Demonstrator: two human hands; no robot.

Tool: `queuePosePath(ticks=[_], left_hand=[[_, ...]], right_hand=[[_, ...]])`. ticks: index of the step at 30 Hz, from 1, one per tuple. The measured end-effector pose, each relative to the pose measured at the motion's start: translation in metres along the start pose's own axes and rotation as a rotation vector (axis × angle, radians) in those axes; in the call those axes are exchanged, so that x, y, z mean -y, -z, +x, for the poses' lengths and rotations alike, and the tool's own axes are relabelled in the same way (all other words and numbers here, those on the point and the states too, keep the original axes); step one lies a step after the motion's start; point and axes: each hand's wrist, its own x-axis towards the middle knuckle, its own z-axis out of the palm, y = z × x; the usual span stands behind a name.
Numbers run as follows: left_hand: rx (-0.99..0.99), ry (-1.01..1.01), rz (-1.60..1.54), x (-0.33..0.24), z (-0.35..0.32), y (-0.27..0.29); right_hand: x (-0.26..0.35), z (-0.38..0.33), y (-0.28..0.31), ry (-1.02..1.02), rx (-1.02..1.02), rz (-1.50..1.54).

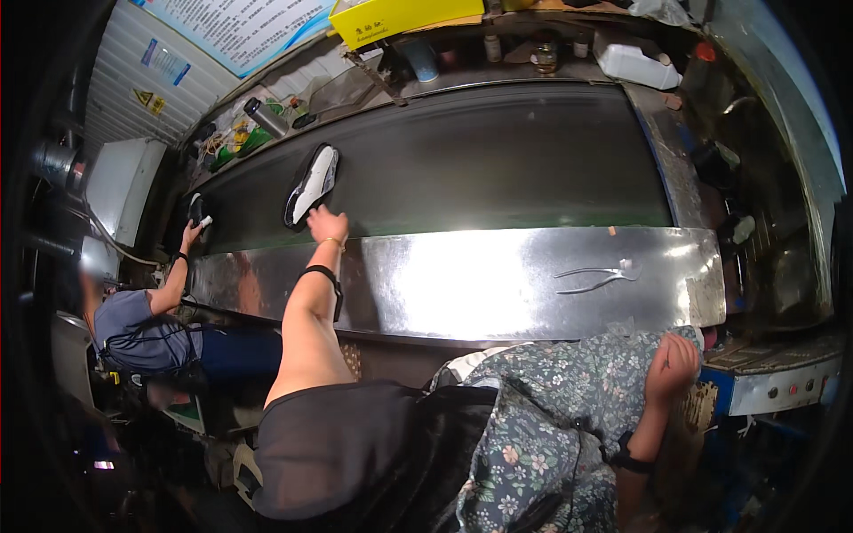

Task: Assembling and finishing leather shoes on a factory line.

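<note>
head view: left hand (326,223), fingers loosely spread and holding nothing, reaches onto a dark conveyor belt (498,160), fingertips touching the lower end of a white-and-black shoe sole (313,185) lying tilted just above it. right hand (673,366) rests curled on a floral-clad knee (569,400). metal scissors (600,277) lie on the shiny steel ledge (444,284). a co-worker's hand (190,235) touches another dark piece (197,208) further left.

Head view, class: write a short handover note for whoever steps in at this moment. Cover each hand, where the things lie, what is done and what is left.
Left hand: stretched out, open, fingertips at the lower end of the white-and-black shoe on the dark conveyor belt.
Right hand: empty, resting on the floral apron.
Pliers lie on the steel ledge.
Done: shoe reached. Left: shoe not yet gripped or lifted.
</note>
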Motion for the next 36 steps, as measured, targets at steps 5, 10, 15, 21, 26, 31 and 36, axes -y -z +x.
queuePosePath(ticks=[5,10,15,21,26,31,36], left_hand=[[0.129,0.206,-0.007,0.073,0.028,0.013],[0.177,0.372,-0.245,0.097,0.049,0.011],[0.181,0.379,-0.395,0.111,0.079,0.0],[0.192,0.387,-0.562,0.098,0.09,-0.013],[0.42,0.486,-0.683,0.111,0.115,-0.004],[0.453,0.305,-0.844,0.097,0.128,-0.043],[0.444,0.467,-0.847,0.035,0.088,-0.102]], right_hand=[[-0.005,-0.001,-0.006,-0.005,0.008,-0.071],[0.005,0.007,-0.001,0.006,-0.025,-0.049],[0.006,0.01,-0.002,0.028,-0.004,-0.002],[0.012,0.011,0.001,0.013,0.024,-0.07],[0.009,0.013,0.001,-0.026,0.043,-0.064],[-0.009,0.002,-0.003,-0.051,0.006,-0.095],[0.007,0.014,-0.002,-0.08,0.054,-0.132]])
